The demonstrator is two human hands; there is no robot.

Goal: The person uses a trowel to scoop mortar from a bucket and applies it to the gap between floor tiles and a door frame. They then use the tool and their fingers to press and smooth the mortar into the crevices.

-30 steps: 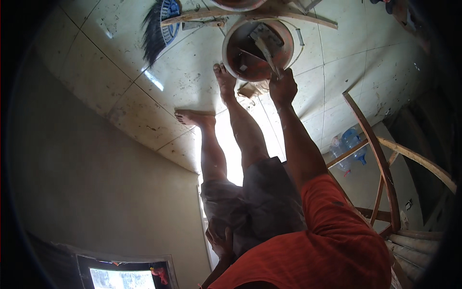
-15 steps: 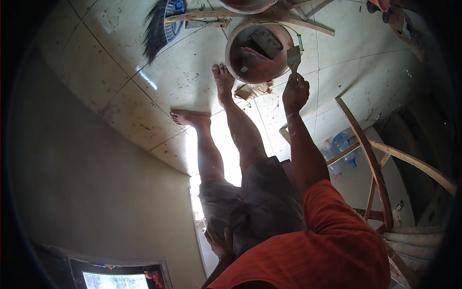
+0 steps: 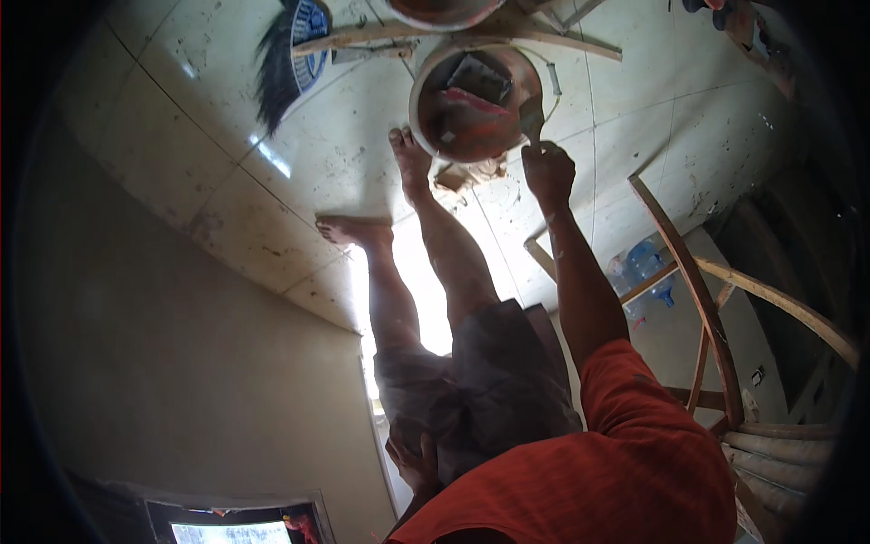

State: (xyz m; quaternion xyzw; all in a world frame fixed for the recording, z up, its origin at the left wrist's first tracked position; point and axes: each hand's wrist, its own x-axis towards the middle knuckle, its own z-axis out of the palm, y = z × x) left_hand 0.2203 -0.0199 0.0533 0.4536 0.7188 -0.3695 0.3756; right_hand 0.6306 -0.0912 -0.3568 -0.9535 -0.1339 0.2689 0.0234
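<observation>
Head view showed me the right hand gripping a flat, dark paintbrush at a round, red-stained bucket's right edge, where gentle wiping seemed wise, the left hand spread on dark-grey cloth shorts.

pale tile floor, dark seams, specks, stains. plain grey-beige wall at left. strong glare near center. bright pane in dark surround, lower left. wood frame at right, second wall behind. far right dim.
</observation>
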